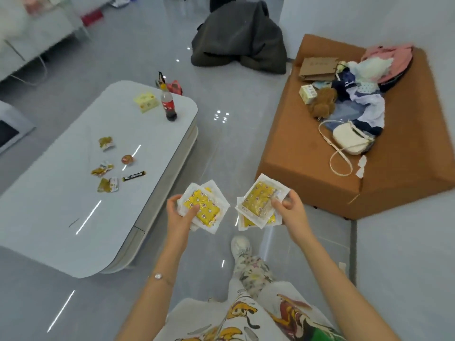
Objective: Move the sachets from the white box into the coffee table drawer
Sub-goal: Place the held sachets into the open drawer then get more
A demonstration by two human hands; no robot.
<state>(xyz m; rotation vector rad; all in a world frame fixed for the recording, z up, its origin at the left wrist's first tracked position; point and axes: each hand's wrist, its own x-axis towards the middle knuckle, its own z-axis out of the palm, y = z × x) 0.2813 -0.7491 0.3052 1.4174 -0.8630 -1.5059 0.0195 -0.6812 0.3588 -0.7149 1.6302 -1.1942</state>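
Now, left hand [182,215]: grips a sachet stack [206,208]
Right hand [290,210]: pinches second stack [258,200]
Table [61,205]: bottle [168,104], wrappers [105,168], yellow box [145,102]

Left hand [181,214]: thumb laid flat on top of a sachet stack [208,211], fingers wrapped round its edge
Right hand [290,209]: thumb pinching the top of a second stack [258,200], fingers curled behind it
Forearms: bare, both reaching forward, hands held apart

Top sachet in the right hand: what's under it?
More sachets: white edges and a yellow strip peek out below the top sachet. It covers the rest; count unclear.
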